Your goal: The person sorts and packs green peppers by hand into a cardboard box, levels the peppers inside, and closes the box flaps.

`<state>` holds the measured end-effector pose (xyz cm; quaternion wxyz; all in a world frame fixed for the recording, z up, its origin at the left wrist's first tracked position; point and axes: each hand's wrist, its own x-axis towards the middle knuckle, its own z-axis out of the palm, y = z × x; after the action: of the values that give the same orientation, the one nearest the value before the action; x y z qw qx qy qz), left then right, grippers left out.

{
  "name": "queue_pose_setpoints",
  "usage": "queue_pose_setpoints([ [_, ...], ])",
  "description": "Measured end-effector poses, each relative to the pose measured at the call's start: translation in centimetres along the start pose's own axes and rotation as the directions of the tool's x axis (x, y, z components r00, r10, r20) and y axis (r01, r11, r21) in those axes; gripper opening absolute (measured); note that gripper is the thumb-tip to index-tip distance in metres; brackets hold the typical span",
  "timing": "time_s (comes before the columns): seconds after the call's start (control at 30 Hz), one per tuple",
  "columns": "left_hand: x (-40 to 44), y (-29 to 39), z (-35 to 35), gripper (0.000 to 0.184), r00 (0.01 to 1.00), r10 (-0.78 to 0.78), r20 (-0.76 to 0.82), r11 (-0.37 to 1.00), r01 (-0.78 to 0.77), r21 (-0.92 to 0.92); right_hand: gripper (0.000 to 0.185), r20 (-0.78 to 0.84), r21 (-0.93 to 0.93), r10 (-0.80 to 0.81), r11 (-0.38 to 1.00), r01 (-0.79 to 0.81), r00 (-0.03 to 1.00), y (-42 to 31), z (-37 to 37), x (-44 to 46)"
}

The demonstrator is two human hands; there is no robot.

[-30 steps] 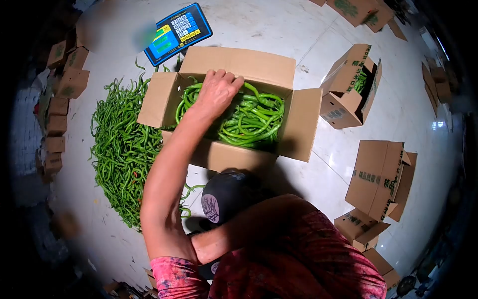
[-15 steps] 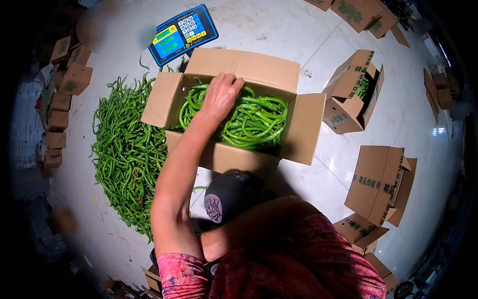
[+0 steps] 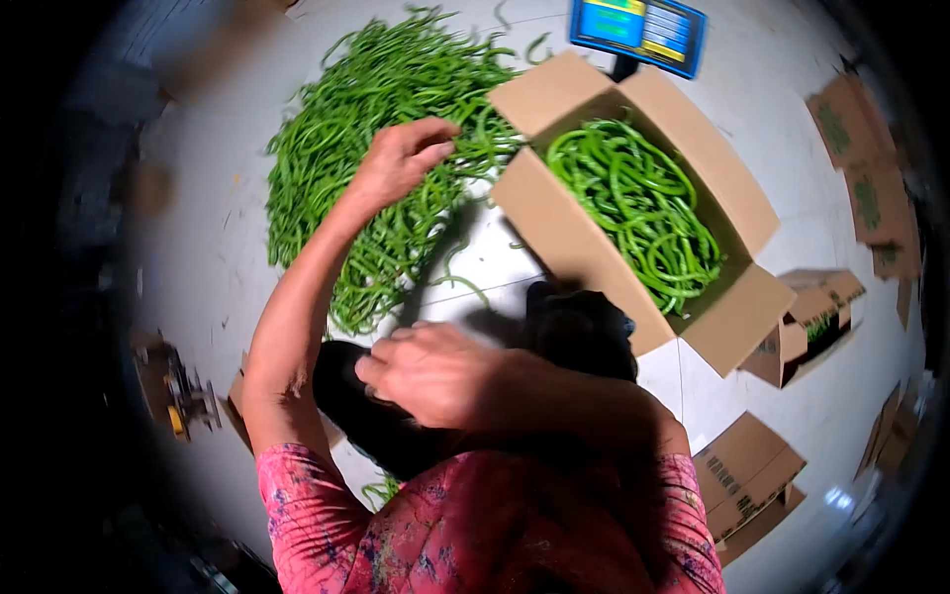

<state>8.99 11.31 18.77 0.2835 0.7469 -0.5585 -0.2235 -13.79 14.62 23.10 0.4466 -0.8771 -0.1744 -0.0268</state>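
Note:
Long green chili peppers [image 3: 327, 188] lie in a wide pile on the floor at the upper left. Over the near right part of this pile is my left hand [image 3: 401, 163], open, thumb apart from the bent fingers and no pepper visible in it. My right hand [image 3: 430, 371] lies by my dark-clothed knee, its fingers curled in with nothing seen in them; motion blurs it somewhat. To the right of the pile stands an open cardboard box [image 3: 569, 238], flaps spread outward. More green chili peppers [image 3: 633, 208] fill much of it, curved and laid in a loose heap.
A blue-framed scale display [image 3: 638, 35] stands behind the box. Another open carton [image 3: 807, 327] with some green inside sits to the right, and a further carton [image 3: 747, 475] lies nearer me. Stacked cartons [image 3: 866, 178] line the far right.
My left hand has left the peppers in the box and moved left over the pile. My right hand has come into sight. The view has turned left, shifting the box rightward.

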Motion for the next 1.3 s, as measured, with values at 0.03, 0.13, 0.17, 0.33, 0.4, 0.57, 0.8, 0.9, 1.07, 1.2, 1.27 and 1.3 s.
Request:
queue_pose_setpoints([
  [0.03,-2.4,-3.6,-1.2,0.028,0.996,-0.072,-0.049,0.997,0.070,-0.042,0.028,-0.085,0.087,-0.069,0.993,0.076,0.994,-0.3,-1.1,0.0],
  [0.13,-11.3,-13.3,-3.1,0.031,0.872,-0.483,-0.077,0.754,0.369,-0.543,0.024,-0.497,0.239,-0.277,0.867,0.437,0.822,-0.8,-2.1,1.0],
  [0.17,-14.6,-16.5,-2.5,0.029,0.818,-0.549,-0.173,0.723,0.361,-0.589,0.025,-0.534,0.341,-0.214,0.831,0.439,0.818,-1.3,-2.3,1.1],
  [0.33,-31.9,-28.7,3.6,0.019,0.649,-0.746,-0.151,0.534,0.447,-0.717,0.030,-0.605,0.676,0.023,0.542,0.499,0.796,-5.6,-1.7,2.0],
  [0.4,-37.3,-31.0,7.9,0.016,0.449,-0.893,-0.039,0.307,0.541,-0.783,0.032,-0.592,0.749,0.063,0.413,0.519,0.804,-7.5,-0.8,2.9],
  [0.57,-47.3,-37.5,21.1,0.010,0.655,-0.748,-0.105,0.519,0.479,-0.708,0.038,-0.557,0.823,0.086,0.193,0.535,0.826,-10.2,2.0,5.8],
  [0.8,-44.0,-36.7,25.0,0.010,0.602,-0.798,0.032,0.271,0.405,-0.873,0.039,-0.576,0.790,-0.057,0.219,0.573,0.815,-8.1,4.6,8.5],
  [0.9,-40.7,-33.4,20.0,0.011,0.646,-0.697,-0.309,0.666,0.426,-0.612,0.035,-0.604,0.747,-0.107,0.267,0.608,0.790,-7.0,6.5,8.6],
  [1.07,-37.7,-35.1,16.5,0.016,0.614,-0.626,-0.481,0.739,0.664,-0.115,0.024,-0.230,0.909,0.066,0.371,0.191,0.971,-5.1,2.3,8.6],
  [1.2,-34.1,-34.2,12.0,0.014,0.593,-0.534,-0.602,0.770,0.636,-0.057,0.013,-0.238,0.757,0.245,0.653,0.021,0.940,-3.1,3.2,9.8],
  [1.27,-31.7,-33.4,9.5,0.015,0.565,-0.550,-0.615,0.758,0.647,-0.084,0.020,-0.130,0.602,0.294,0.782,-0.160,0.947,-2.2,2.4,10.4],
  [1.3,-29.9,-31.3,7.3,0.021,0.457,-0.642,-0.615,0.744,0.564,-0.358,0.025,-0.036,0.590,0.262,0.785,-0.191,0.964,-1.4,2.1,10.2],
])
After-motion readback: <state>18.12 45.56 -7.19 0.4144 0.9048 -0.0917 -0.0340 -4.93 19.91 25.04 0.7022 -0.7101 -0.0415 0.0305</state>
